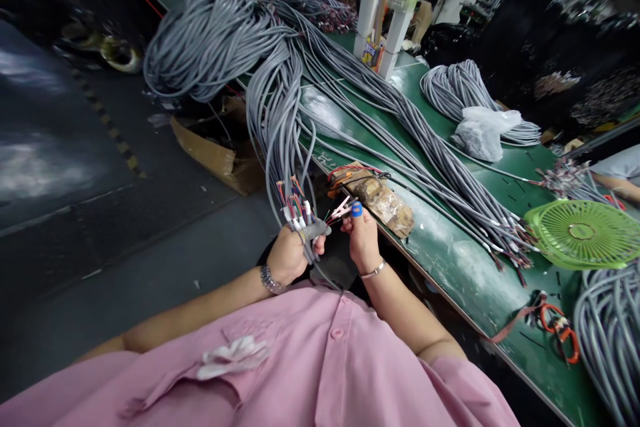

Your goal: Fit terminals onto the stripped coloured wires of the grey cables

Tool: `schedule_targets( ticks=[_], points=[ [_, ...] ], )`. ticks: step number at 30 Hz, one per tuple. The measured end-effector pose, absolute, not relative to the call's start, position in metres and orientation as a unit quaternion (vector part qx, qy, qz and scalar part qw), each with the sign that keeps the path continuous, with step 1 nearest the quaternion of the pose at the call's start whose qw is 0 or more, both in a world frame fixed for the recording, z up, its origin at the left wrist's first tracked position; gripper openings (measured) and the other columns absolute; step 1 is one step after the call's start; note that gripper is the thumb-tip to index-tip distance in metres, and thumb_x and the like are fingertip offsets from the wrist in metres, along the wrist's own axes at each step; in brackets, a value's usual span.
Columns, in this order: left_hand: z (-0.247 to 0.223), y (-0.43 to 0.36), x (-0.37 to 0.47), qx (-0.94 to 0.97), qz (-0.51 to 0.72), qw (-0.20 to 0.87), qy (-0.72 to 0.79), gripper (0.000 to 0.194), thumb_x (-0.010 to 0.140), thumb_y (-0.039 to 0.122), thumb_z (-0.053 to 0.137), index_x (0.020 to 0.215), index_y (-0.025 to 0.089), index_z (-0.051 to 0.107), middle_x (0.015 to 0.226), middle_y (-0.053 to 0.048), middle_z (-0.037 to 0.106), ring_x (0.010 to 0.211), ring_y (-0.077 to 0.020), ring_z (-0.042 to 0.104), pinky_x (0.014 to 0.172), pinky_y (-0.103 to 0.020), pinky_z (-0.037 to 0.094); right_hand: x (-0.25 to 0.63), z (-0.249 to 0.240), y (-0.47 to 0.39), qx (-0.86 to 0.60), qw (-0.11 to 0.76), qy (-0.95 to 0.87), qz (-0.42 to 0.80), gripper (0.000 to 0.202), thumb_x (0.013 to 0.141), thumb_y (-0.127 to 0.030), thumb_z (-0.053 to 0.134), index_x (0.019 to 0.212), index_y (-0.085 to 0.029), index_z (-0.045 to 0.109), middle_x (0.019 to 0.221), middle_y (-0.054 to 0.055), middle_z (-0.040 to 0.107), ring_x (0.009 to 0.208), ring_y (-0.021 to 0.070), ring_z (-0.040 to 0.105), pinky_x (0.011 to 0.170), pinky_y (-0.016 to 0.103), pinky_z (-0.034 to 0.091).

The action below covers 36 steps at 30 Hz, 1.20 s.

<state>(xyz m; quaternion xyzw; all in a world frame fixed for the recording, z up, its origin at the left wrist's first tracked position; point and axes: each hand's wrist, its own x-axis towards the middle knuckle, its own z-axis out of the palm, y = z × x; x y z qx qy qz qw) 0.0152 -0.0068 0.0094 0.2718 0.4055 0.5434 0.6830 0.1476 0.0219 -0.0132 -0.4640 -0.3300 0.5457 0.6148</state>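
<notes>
My left hand [290,255] is closed round a bundle of grey cables [311,255], whose stripped ends fan out in thin coloured wires [295,195]. Grey covers sit on some of its fingers. Close beside it, my right hand [364,240] is pinched shut, with a blue cover [357,209] on one fingertip. At its fingertips is a small pinkish-white two-pronged piece [341,207], its exact kind too small to tell. Fine red and dark wires reach from the left hand toward this piece. More grey cable [280,100] hangs over the table edge above the left hand.
A taped wooden block [387,203] lies at the green table's [465,247] edge. Long grey cables [400,127] cross the table. To the right are a green fan [583,233] and orange-handled scissors [557,327]. A cardboard box [210,153] stands below; another person's arm [617,185] shows at right.
</notes>
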Motion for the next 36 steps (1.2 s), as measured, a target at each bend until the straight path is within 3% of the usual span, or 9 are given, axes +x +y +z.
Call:
schedule_targets(
  ticks=[3,7,13,22,28,33,36],
  points=[
    [0.007,-0.007,0.015,0.275,0.541,0.679,0.412,0.017,0.069,0.028,0.072,0.067,0.013,0.065,0.048,0.001,0.057,0.041,-0.009,0.048,0.041,-0.021,0.038,0.147,-0.013,0.024,-0.461,0.604,-0.348,0.55,0.045,0.083,-0.061,0.054,0.073,-0.018,0.061,0.062,-0.001,0.058,0.053,0.0096,0.047,0.054,0.022,0.042],
    [0.005,-0.005,0.016,0.28,0.537,0.68,0.414,0.018,0.07,0.029,0.071,0.065,0.013,0.065,0.047,0.001,0.056,0.041,-0.0089,0.048,0.041,-0.021,0.039,0.146,-0.007,0.029,-0.402,0.564,-0.306,0.653,0.053,0.078,-0.069,0.054,0.082,-0.018,0.066,0.069,0.001,0.061,0.057,0.0101,0.049,0.056,0.022,0.045],
    [0.006,-0.003,0.019,0.277,0.534,0.669,0.436,0.018,0.065,0.028,0.073,0.063,0.013,0.063,0.045,0.001,0.056,0.038,-0.0091,0.048,0.039,-0.021,0.039,0.142,-0.005,0.033,-0.369,0.593,-0.225,0.68,0.043,0.077,-0.061,0.064,0.078,-0.018,0.064,0.065,-0.001,0.057,0.059,0.0096,0.051,0.058,0.021,0.045],
    [0.004,-0.012,0.012,0.276,0.54,0.675,0.421,0.017,0.068,0.028,0.071,0.064,0.013,0.064,0.049,0.001,0.057,0.042,-0.0096,0.05,0.041,-0.022,0.04,0.149,0.0,0.026,-0.347,0.543,-0.201,0.738,0.052,0.08,-0.068,0.053,0.088,-0.019,0.066,0.076,0.002,0.065,0.065,0.0118,0.057,0.059,0.023,0.049],
    [0.006,-0.012,0.012,0.259,0.557,0.673,0.413,0.016,0.069,0.027,0.071,0.065,0.014,0.063,0.048,0.001,0.056,0.042,-0.0094,0.049,0.042,-0.022,0.039,0.149,0.003,0.021,-0.359,0.573,-0.235,0.698,0.029,0.079,-0.047,0.068,0.089,-0.02,0.066,0.076,-0.001,0.062,0.063,0.0095,0.053,0.061,0.021,0.05],
    [0.011,-0.008,0.016,0.256,0.556,0.673,0.415,0.018,0.067,0.028,0.072,0.062,0.014,0.062,0.048,0.001,0.055,0.043,-0.0093,0.048,0.042,-0.022,0.038,0.148,-0.008,0.02,-0.396,0.611,-0.299,0.617,0.041,0.083,-0.059,0.058,0.083,-0.019,0.066,0.074,0.002,0.062,0.064,0.011,0.053,0.061,0.023,0.049],
    [0.012,-0.007,0.018,0.253,0.553,0.673,0.421,0.019,0.066,0.028,0.073,0.062,0.014,0.061,0.047,0.002,0.055,0.041,-0.0092,0.048,0.041,-0.022,0.038,0.149,-0.012,0.023,-0.381,0.59,-0.285,0.652,0.042,0.081,-0.06,0.059,0.084,-0.019,0.066,0.078,0.002,0.063,0.064,0.0111,0.053,0.062,0.024,0.05]
  ],
)
